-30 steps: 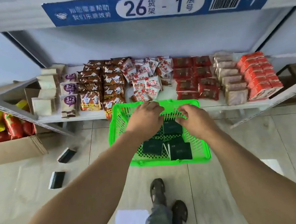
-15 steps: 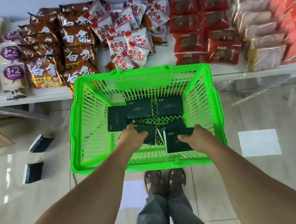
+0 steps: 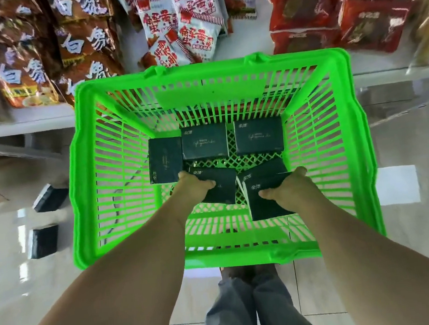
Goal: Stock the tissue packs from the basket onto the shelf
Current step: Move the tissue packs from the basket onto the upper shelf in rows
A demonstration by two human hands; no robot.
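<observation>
Green plastic lattice fills my view: the basket sits on the floor just in front of my feet, its far rim against the shelf edge. Both my arms reach down into it. My left hand has its grip closed over the near-left tissue pack, fingers curled across its top. My right hand has its grip wrapped on the near-right tissue pack, which is tilted up off the basket floor. Another pack lies partly under it, and three more packs lie flat at the far end.

These dark packs look light and soft, film-wrapped, likely a bit slick; I judge a pinch across the short sides will hold without crushing.

Glossy pale floor tile surrounds the basket, and two stray dark packs lie on it to the left. Beyond, the white shelf carries brown noodle bags at left, white-and-red snack packets in the middle and red packets at right; I see little bare space except near the centre.
</observation>
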